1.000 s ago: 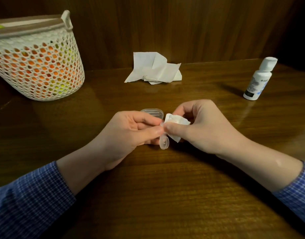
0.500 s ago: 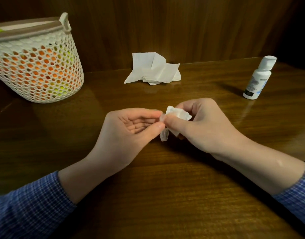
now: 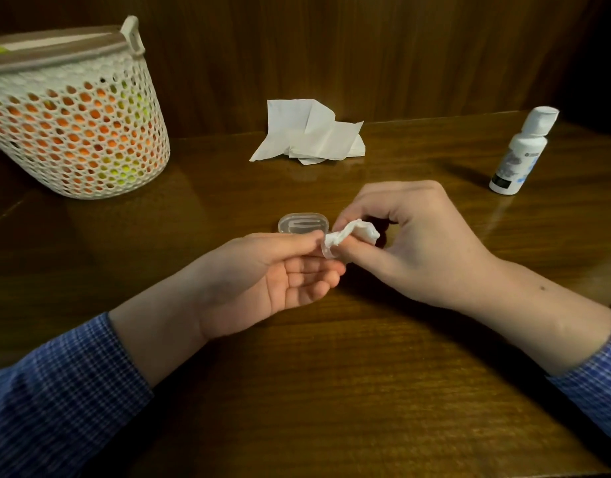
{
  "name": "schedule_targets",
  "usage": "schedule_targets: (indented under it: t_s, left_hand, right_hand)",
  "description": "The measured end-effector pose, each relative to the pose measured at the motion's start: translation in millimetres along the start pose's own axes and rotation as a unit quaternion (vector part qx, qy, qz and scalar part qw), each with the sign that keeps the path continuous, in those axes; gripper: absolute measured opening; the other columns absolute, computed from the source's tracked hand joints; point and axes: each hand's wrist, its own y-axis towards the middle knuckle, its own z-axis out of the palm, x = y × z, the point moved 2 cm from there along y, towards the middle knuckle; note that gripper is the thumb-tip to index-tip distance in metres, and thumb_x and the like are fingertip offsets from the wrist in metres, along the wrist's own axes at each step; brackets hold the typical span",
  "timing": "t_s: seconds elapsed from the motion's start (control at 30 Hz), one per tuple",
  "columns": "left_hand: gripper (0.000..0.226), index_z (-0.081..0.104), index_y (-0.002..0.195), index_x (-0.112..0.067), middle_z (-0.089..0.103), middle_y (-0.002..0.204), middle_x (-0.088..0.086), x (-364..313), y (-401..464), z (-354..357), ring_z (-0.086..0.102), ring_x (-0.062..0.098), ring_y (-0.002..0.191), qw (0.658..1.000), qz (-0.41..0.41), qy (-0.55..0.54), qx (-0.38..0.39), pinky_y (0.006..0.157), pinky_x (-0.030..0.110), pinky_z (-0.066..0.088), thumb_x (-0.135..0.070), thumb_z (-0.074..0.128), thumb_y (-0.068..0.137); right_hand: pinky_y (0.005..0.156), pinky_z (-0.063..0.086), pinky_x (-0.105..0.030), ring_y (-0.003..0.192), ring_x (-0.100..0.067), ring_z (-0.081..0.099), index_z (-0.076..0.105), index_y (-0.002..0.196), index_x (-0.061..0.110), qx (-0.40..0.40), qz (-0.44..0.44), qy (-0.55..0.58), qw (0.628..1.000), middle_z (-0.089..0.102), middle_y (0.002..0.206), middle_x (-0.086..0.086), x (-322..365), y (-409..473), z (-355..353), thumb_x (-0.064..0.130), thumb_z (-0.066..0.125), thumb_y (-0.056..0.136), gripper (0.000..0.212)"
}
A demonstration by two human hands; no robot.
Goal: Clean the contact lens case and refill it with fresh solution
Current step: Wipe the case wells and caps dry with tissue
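Observation:
A small clear lens case part (image 3: 328,251) sits between my two hands above the table's middle. My left hand (image 3: 280,274), palm up, pinches it between thumb and fingertips. My right hand (image 3: 414,246) pinches a twisted white tissue scrap (image 3: 349,232), whose tip pokes into the clear part. Another clear oval case piece (image 3: 302,223) lies flat on the table just behind my left fingers. The white solution bottle (image 3: 519,151) stands capped at the far right.
A crumpled white tissue (image 3: 311,134) lies at the back of the wooden table (image 3: 331,391) near the wall. A white mesh basket (image 3: 73,125) with orange and green contents stands at the far left.
My left hand has turned palm up and dropped slightly, uncovering the oval case piece on the table. The tissue in my right hand has become more twisted, its tip now in the clear part.

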Motion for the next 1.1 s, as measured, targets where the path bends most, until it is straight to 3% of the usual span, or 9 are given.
schedule_targets:
  t_s: [0.17, 0.3, 0.43, 0.57, 0.67, 0.8, 0.87, 0.93, 1.1]
  left_hand:
    - [0.032, 0.082, 0.096, -0.007, 0.076, 0.087, 0.013, 0.9, 3.0, -0.8, 0.073, 0.014, 0.071, 1.0, -0.002, -0.005, 0.009, 0.058, 0.022, 0.058, -0.032, 0.069, 0.08]
    - [0.031, 0.079, 0.105, -0.004, 0.075, 0.09, 0.012, -0.1, 1.1, -1.9, 0.074, 0.014, 0.075, 0.999, 0.001, -0.021, 0.028, 0.061, 0.023, 0.059, -0.023, 0.068, 0.084]
    - [0.031, 0.076, 0.112, -0.002, 0.076, 0.094, 0.011, 0.5, -0.3, -2.8, 0.075, 0.015, 0.082, 0.998, 0.019, -0.039, 0.036, 0.068, 0.024, 0.06, -0.016, 0.069, 0.084]
    - [0.031, 0.078, 0.108, -0.004, 0.078, 0.098, 0.013, 2.9, 0.5, -4.2, 0.075, 0.015, 0.087, 0.997, 0.071, 0.018, -0.007, 0.074, 0.024, 0.06, -0.014, 0.07, 0.079]
    - [0.033, 0.079, 0.104, -0.003, 0.078, 0.103, 0.013, 5.9, 0.0, -4.2, 0.075, 0.015, 0.088, 0.988, 0.13, 0.066, -0.047, 0.08, 0.024, 0.061, -0.014, 0.071, 0.074]
    - [0.03, 0.082, 0.092, -0.016, 0.08, 0.096, 0.009, 7.6, -1.2, -2.6, 0.077, 0.016, 0.089, 0.967, 0.195, 0.126, -0.1, 0.081, 0.024, 0.062, -0.019, 0.075, 0.063]
    - [0.031, 0.082, 0.091, -0.017, 0.08, 0.095, 0.009, 7.1, 0.0, -3.0, 0.078, 0.018, 0.091, 0.961, 0.213, 0.134, -0.113, 0.078, 0.022, 0.061, -0.018, 0.076, 0.061]
    - [0.032, 0.082, 0.095, -0.014, 0.08, 0.099, 0.009, 5.0, 2.6, -4.5, 0.077, 0.018, 0.092, 0.967, 0.205, 0.108, -0.106, 0.078, 0.022, 0.06, -0.015, 0.076, 0.063]
    - [0.048, 0.07, 0.12, -0.002, 0.076, 0.114, 0.015, 0.6, 8.4, -5.5, 0.076, 0.017, 0.096, 0.99, 0.123, -0.049, -0.045, 0.075, 0.024, 0.06, -0.009, 0.07, 0.073]
  right_hand:
    - [0.067, 0.044, -0.009, 0.075, 0.001, 0.063, 0.08, 0.092, 0.015, -0.005, -0.021, 0.017, 1.0, 0.07, 0.084, 0.011, 5.3, 0.9, -1.5, 0.025, 0.079, 0.087, 0.011]
    - [0.066, 0.045, -0.01, 0.074, -0.001, 0.064, 0.081, 0.09, 0.016, 0.001, -0.002, 0.016, 1.0, 0.071, 0.082, 0.011, 7.5, 0.3, -2.1, 0.025, 0.081, 0.085, 0.011]
    - [0.061, 0.051, -0.015, 0.075, -0.006, 0.065, 0.073, 0.084, 0.024, -0.032, 0.074, 0.02, 0.997, 0.07, 0.078, 0.014, 9.9, -3.6, 0.2, 0.03, 0.084, 0.082, 0.012]
    - [0.05, 0.05, -0.014, 0.066, -0.005, 0.066, 0.063, 0.078, 0.029, -0.048, 0.197, 0.053, 0.978, 0.069, 0.071, 0.009, 5.5, -3.6, 0.8, 0.034, 0.088, 0.07, 0.026]
    - [0.045, 0.049, -0.019, 0.05, -0.008, 0.064, 0.064, 0.087, 0.018, -0.009, 0.313, 0.164, 0.936, 0.073, 0.066, 0.0, -2.0, -1.4, 3.3, 0.026, 0.092, 0.066, 0.036]
    - [0.038, 0.041, -0.019, 0.042, -0.006, 0.054, 0.062, 0.1, 0.008, 0.046, 0.443, 0.335, 0.83, 0.064, 0.051, 0.003, -7.6, -1.2, 11.3, 0.013, 0.09, 0.072, 0.04]
    - [0.036, 0.038, -0.017, 0.04, -0.003, 0.05, 0.066, 0.107, 0.007, 0.079, 0.484, 0.387, 0.781, 0.061, 0.05, 0.003, -8.2, -1.6, 15.6, 0.012, 0.087, 0.077, 0.037]
    - [0.036, 0.037, -0.016, 0.04, -0.003, 0.049, 0.069, 0.104, 0.008, 0.09, 0.489, 0.423, 0.758, 0.062, 0.053, 0.003, -8.4, -1.6, 18.2, 0.011, 0.084, 0.08, 0.029]
    - [0.045, 0.046, -0.019, 0.051, -0.007, 0.057, 0.074, 0.072, 0.018, 0.067, 0.387, 0.436, 0.81, 0.068, 0.065, -0.004, -10.2, 0.7, 8.1, 0.016, 0.084, 0.08, 0.013]
